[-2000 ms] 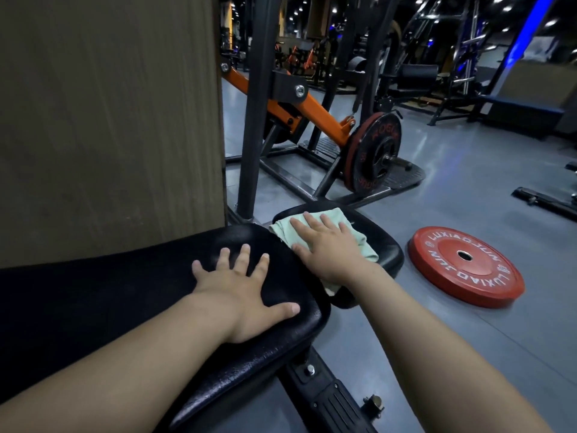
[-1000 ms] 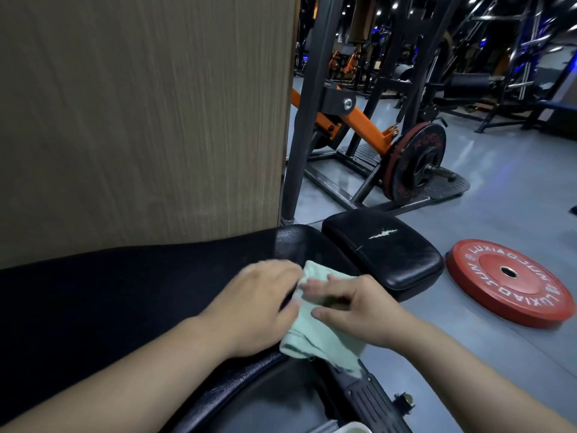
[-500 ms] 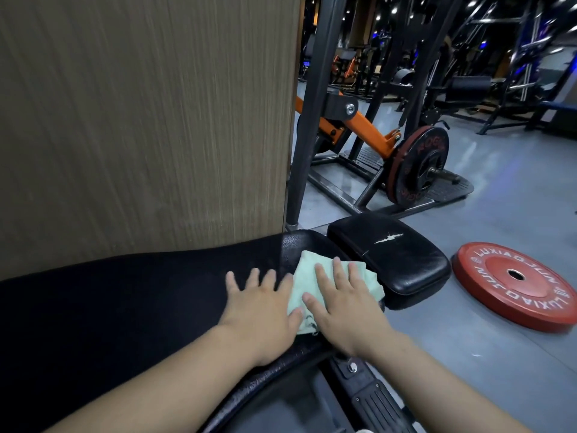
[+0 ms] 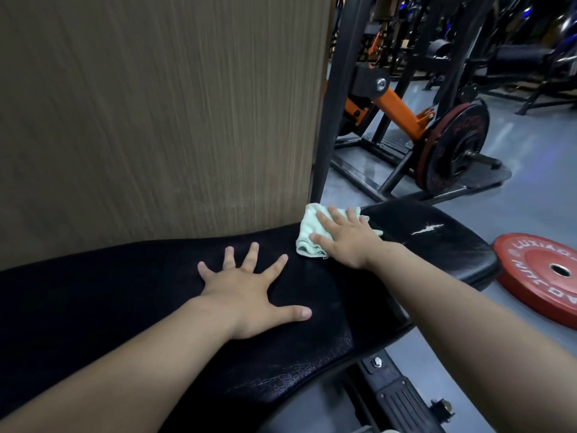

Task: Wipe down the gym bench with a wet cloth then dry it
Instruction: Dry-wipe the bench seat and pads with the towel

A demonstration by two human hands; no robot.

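Gym bench [image 4: 140,292]: the long black pad runs across the lower view, its far edge against a wood panel [image 4: 156,120]; a seat pad [image 4: 437,245] adjoins its right end.
Cloth [image 4: 307,232]: pale green, bunched at the long pad's far right corner.
Right hand [image 4: 346,242]: fingers straight, flat on the cloth, likely pressing it to wipe that corner.
Left hand [image 4: 249,295]: fingers splayed on bare pad, holding nothing, probably bracing the lean.
Floor [image 4: 530,207]: a red weight plate [image 4: 546,276] lies right of the seat pad.
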